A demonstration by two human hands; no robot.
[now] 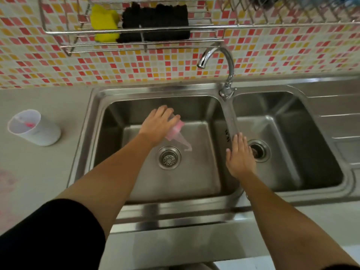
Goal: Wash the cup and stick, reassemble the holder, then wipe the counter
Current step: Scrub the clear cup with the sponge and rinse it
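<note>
My left hand (158,123) reaches over the left sink basin (194,178) and grips a clear cup with a pink part (178,129), tilted with its far end pointing down toward the drain (169,157). Most of the cup is hidden under my palm. My right hand (240,154) hovers flat with straight fingers over the divider between the two basins, holding nothing. A white holder cup (34,127) stands on the counter at the left with a pink stick (29,124) inside. A faint pink stain (7,180) marks the counter at the far left.
The chrome faucet (224,63) arches over the left basin from the divider; no water is visible. A wall rack (136,34) above holds a yellow sponge (104,24) and a black cloth (155,22). The right basin (282,172) and a ribbed drainboard (339,117) lie to the right.
</note>
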